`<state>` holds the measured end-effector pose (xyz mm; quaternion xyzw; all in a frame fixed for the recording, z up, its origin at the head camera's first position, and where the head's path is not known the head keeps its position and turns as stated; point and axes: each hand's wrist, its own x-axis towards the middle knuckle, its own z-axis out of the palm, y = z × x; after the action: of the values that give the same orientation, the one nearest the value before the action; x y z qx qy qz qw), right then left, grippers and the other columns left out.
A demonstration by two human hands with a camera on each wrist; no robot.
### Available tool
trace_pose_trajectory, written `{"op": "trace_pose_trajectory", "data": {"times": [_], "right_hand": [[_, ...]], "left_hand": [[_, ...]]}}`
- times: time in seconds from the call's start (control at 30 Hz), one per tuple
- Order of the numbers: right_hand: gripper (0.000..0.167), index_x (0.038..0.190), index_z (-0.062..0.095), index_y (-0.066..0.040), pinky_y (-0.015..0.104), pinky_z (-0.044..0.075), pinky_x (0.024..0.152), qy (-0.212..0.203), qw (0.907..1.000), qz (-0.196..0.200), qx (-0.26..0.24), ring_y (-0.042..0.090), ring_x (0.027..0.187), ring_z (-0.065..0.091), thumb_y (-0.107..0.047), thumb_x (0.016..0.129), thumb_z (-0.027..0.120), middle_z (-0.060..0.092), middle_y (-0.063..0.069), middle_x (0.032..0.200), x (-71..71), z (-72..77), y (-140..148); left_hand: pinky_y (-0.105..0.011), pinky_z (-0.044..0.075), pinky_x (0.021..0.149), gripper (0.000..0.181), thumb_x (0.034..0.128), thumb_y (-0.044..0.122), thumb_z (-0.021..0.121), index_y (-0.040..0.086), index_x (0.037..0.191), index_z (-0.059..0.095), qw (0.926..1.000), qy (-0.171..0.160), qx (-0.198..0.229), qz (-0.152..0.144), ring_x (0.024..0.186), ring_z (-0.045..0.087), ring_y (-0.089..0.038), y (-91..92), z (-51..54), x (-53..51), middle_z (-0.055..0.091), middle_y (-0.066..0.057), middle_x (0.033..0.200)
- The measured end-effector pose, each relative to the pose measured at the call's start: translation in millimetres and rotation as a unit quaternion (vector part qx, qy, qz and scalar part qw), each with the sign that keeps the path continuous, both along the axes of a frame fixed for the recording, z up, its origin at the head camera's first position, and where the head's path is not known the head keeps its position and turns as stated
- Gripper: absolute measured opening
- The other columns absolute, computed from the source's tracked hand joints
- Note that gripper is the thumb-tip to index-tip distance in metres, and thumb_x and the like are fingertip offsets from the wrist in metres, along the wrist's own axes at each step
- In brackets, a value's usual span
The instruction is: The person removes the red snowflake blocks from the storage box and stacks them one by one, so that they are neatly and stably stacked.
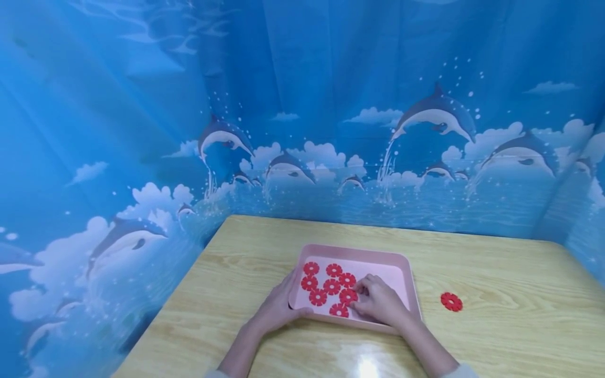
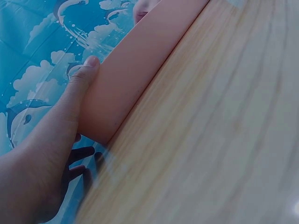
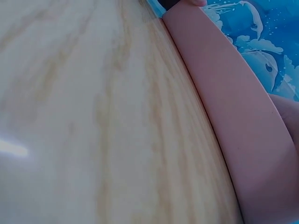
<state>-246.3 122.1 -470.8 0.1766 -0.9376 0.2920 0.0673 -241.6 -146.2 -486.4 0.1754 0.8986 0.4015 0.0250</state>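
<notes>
Two pale sleeves are glimpsed at the bottom of the frame. The near left corner of a pink tray, set on a wood-grain tabletop, is gripped by the left hand, its thumb laid along the front wall. Inside, the edge of a notched red disc is reached by the bent fingers of the right hand; whether the disc is pinched cannot be told. Eight discs can be counted in the tray; another disc is seen alone on the tabletop, to the tray's right. The work is probably best done with the tray held steady and each disc taken by its rim, its neighbours left undisturbed. Beyond, a blue curtain is printed with leaping dolphins. No brand, label or writing can be read.
</notes>
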Motion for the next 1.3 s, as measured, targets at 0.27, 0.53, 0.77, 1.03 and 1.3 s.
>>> {"op": "trace_pose_trajectory", "data": {"times": [0.27,0.53,0.77,1.03,1.3], "right_hand": [[0.03,0.088,0.065,-0.011,0.025,0.049,0.069,0.004,0.9992,-0.001,-0.039,0.008,0.075,0.051,-0.017,0.064,0.081,0.052,-0.008,0.081,2.5,8.2,3],[0.03,0.092,0.064,-0.01,0.028,0.048,0.068,0.04,0.9979,0.009,-0.049,0.013,0.079,0.052,-0.014,0.067,0.08,0.055,-0.005,0.085,7.1,23.6,16],[0.029,0.092,0.064,-0.012,0.028,0.047,0.066,0.06,0.9968,0.009,-0.052,0.014,0.082,0.051,-0.016,0.068,0.079,0.056,-0.003,0.087,13.3,32.2,32],[0.029,0.093,0.064,-0.011,0.028,0.046,0.062,0.076,0.9964,-0.01,-0.036,0.018,0.079,0.051,-0.016,0.069,0.079,0.054,-0.001,0.086,19.3,43.8,51],[0.029,0.092,0.065,-0.006,0.027,0.047,0.059,0.08,0.9959,-0.035,-0.024,0.02,0.078,0.05,-0.014,0.069,0.079,0.055,0.001,0.085,26.0,54.4,74]], "left_hand": [[-0.054,0.025,0.102,0.103,0.0714,0.059,0.068,0.028,0.149,0.006,1.0,0.003,0.009,-0.002,0.134,0.019,-0.023,0.1,0.5,0.0,0.016,0.007,0.15],[-0.055,0.024,0.102,0.104,0.071,0.059,0.068,0.028,0.149,0.007,1.0,-0.004,0.009,0.001,0.134,0.018,-0.023,1.1,1.9,1.4,0.016,0.008,0.15],[-0.054,0.024,0.102,0.103,0.072,0.058,0.068,0.028,0.149,0.006,1.0,-0.005,0.007,-0.001,0.135,0.018,-0.023,0.3,2.2,0.9,0.015,0.007,0.15],[-0.055,0.019,0.103,0.103,0.0738,0.057,0.067,0.026,0.149,0.004,0.9999,0.012,-0.006,-0.008,0.134,0.018,-0.027,-1.3,0.1,0.9,0.013,0.001,0.152],[-0.054,0.021,0.103,0.103,0.0729,0.057,0.068,0.027,0.149,0.005,0.9999,0.01,-0.001,-0.007,0.134,0.017,-0.025,-0.7,-0.2,-0.3,0.013,0.004,0.151]]}}
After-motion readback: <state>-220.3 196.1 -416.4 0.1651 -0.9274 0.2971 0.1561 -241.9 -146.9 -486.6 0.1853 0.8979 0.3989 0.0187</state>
